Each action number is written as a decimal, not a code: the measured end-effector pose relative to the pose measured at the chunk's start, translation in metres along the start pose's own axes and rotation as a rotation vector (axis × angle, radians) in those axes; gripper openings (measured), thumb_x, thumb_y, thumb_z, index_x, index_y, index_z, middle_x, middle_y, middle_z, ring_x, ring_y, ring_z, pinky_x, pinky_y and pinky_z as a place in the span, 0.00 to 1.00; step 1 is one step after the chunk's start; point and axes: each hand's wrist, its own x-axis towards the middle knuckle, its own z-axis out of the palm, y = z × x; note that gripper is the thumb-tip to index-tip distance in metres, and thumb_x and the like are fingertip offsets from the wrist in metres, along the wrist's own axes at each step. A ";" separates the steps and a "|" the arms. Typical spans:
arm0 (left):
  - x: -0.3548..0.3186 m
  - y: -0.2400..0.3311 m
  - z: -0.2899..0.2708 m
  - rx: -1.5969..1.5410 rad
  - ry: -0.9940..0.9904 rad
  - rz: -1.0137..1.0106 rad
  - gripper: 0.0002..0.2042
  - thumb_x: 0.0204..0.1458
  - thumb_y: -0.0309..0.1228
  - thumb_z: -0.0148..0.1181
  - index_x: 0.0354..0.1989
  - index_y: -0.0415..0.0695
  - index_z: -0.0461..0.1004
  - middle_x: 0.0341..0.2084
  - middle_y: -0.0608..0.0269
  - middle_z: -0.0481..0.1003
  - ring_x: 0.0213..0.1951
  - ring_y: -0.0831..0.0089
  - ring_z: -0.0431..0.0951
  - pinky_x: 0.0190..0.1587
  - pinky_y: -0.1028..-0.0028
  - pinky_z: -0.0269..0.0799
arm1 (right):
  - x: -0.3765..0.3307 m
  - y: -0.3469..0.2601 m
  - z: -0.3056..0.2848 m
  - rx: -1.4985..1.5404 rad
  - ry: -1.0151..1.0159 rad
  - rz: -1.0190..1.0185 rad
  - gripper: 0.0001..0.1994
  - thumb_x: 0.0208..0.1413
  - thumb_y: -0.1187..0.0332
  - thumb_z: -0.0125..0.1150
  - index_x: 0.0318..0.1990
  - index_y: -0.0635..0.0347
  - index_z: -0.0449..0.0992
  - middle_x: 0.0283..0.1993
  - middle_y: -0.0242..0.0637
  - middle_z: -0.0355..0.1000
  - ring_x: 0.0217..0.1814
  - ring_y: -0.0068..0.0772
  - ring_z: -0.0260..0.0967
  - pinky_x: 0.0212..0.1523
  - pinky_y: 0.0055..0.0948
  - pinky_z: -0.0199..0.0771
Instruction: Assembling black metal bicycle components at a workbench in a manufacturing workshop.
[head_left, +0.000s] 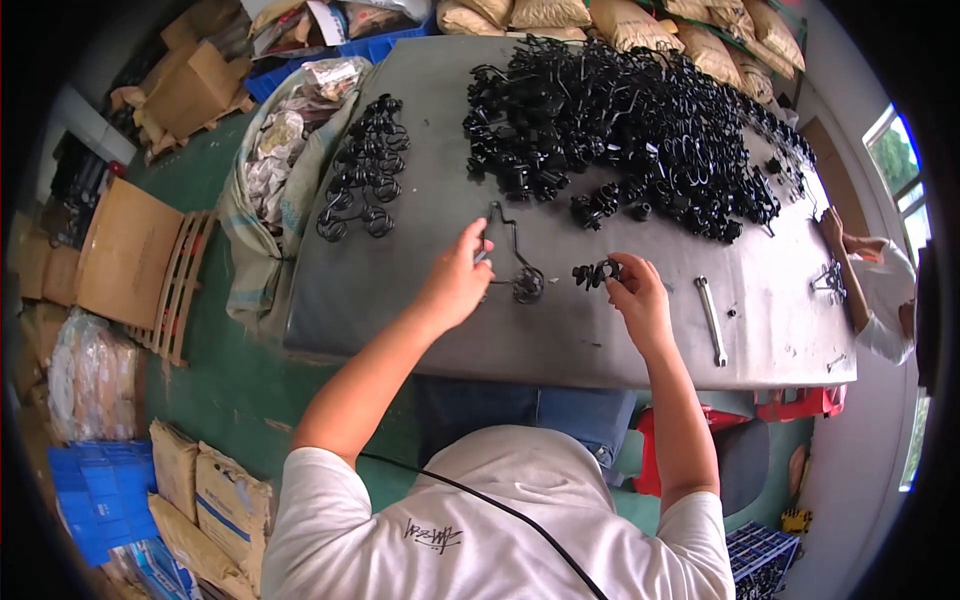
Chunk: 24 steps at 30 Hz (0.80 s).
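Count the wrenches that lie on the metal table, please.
2. One long wrench lies right of the right hand. A smaller wrench lies near the table's right corner. The black pile may hide more.

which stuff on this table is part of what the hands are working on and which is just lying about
In hand:
- left hand on a bent black wire frame
- right hand holding a small black clip
- big pile of black parts
- row of assembled black pieces

Lying about:
- wrench
- sack of bagged items
- cardboard boxes
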 end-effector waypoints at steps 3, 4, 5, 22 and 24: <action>-0.010 -0.003 0.019 -0.031 -0.086 0.099 0.32 0.58 0.21 0.52 0.71 0.40 0.49 0.50 0.49 0.75 0.36 0.64 0.82 0.43 0.67 0.77 | 0.003 -0.027 0.005 0.174 -0.014 0.028 0.17 0.53 0.77 0.63 0.52 0.59 0.76 0.37 0.32 0.65 0.34 0.21 0.67 0.37 0.23 0.73; -0.014 0.003 0.025 -0.075 -0.145 0.087 0.32 0.61 0.22 0.50 0.72 0.41 0.46 0.52 0.49 0.74 0.37 0.69 0.81 0.44 0.70 0.76 | 0.005 -0.031 0.007 0.201 -0.029 0.015 0.17 0.54 0.78 0.63 0.52 0.59 0.76 0.38 0.32 0.64 0.34 0.20 0.67 0.37 0.22 0.73; -0.014 0.005 0.031 -0.060 -0.168 0.140 0.33 0.61 0.22 0.51 0.73 0.41 0.43 0.52 0.49 0.73 0.39 0.68 0.81 0.45 0.69 0.76 | 0.007 -0.034 0.010 0.228 -0.045 0.001 0.17 0.54 0.78 0.63 0.52 0.60 0.76 0.39 0.31 0.64 0.34 0.19 0.67 0.37 0.21 0.73; 0.009 -0.010 0.019 -0.391 -0.265 0.020 0.16 0.64 0.39 0.56 0.49 0.36 0.69 0.34 0.61 0.78 0.33 0.76 0.79 0.39 0.75 0.74 | 0.020 -0.050 0.039 -0.062 -0.197 -0.083 0.19 0.53 0.77 0.64 0.53 0.60 0.76 0.36 0.31 0.65 0.32 0.20 0.65 0.35 0.21 0.71; 0.014 -0.011 0.017 -0.415 -0.337 -0.011 0.16 0.64 0.38 0.57 0.49 0.37 0.69 0.36 0.62 0.77 0.34 0.77 0.78 0.41 0.76 0.73 | 0.021 -0.051 0.039 -0.081 -0.207 -0.104 0.19 0.53 0.79 0.62 0.54 0.62 0.75 0.37 0.30 0.65 0.32 0.18 0.67 0.33 0.20 0.72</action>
